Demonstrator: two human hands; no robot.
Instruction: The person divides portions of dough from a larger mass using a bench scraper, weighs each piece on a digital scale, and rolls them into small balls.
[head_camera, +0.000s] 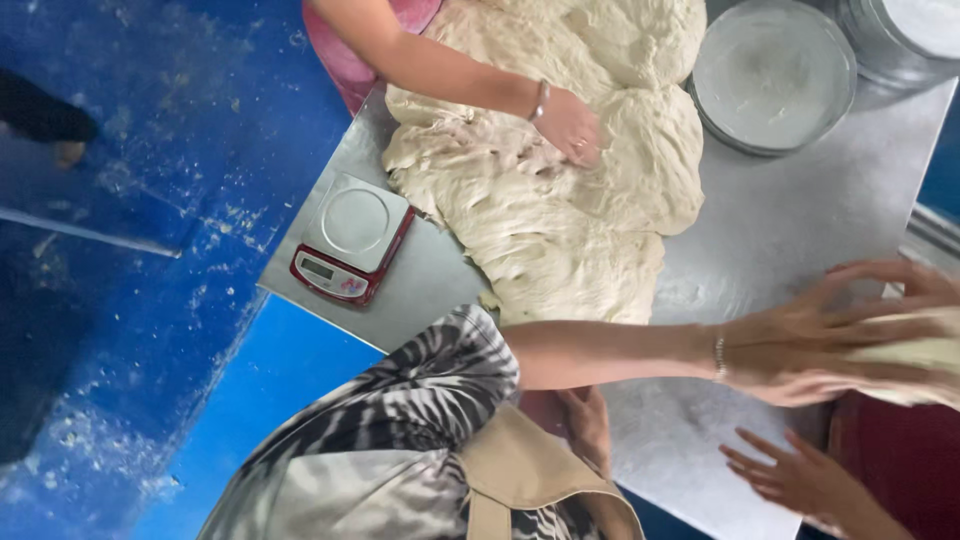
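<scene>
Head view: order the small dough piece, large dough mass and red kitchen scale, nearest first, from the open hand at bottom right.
1. Small pale dough piece, right edge, just above the open hand.
2. Large pale dough mass, table centre.
3. Red kitchen scale with round steel platform, far left corner.

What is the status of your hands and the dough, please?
Left hand open, flat near the steel table. Right hand blurred on a dough piece, beside a co-worker's hand. Big dough mass under another co-worker's hand.
</scene>
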